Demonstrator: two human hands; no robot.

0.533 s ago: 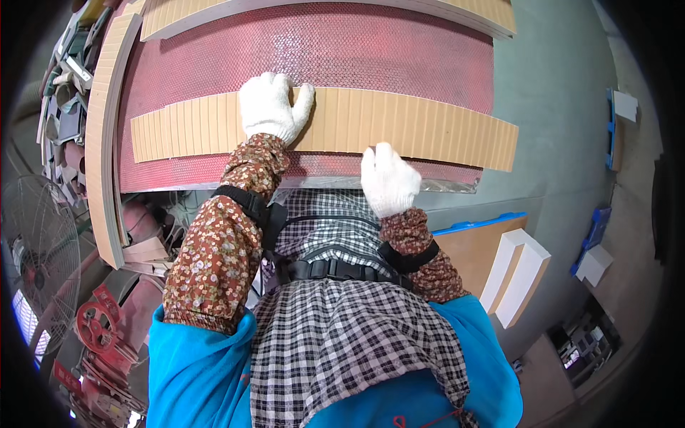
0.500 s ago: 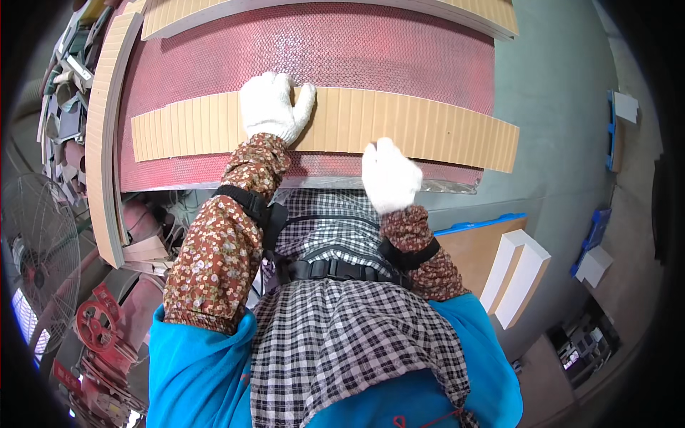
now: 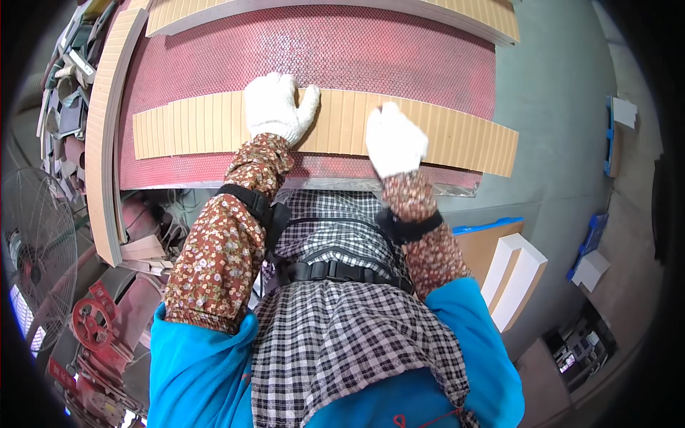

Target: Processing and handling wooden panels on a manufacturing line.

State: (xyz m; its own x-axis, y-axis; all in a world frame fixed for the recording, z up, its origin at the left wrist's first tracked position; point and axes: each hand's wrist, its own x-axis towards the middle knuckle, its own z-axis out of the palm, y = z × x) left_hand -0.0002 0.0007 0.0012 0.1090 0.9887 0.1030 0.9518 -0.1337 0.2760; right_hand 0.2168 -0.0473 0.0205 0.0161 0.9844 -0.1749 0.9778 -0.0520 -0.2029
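A long tan strip (image 3: 342, 121) with crosswise grooves lies across a red, bubble-textured covering (image 3: 399, 64) on the bench in front of me. My left hand (image 3: 275, 107), in a white knit glove, rests flat on the strip left of its middle, thumb apart and fingertips at its far edge. My right hand (image 3: 396, 140), gloved the same way, is closed with its fingers pressed together, above the strip right of its middle. Whatever it holds, if anything, is hidden by the glove.
Stacked grooved strips (image 3: 321, 13) lie along the far edge, and more strips (image 3: 110, 135) at the left. A wire-caged fan (image 3: 43, 242) and a red handwheel (image 3: 93, 321) stand at lower left. White angled pieces (image 3: 515, 278) sit on a brown board at right.
My right hand has moved away from me, from the strip's near edge to over its face, still closed. My left hand stays on the strip, slightly further right in view.
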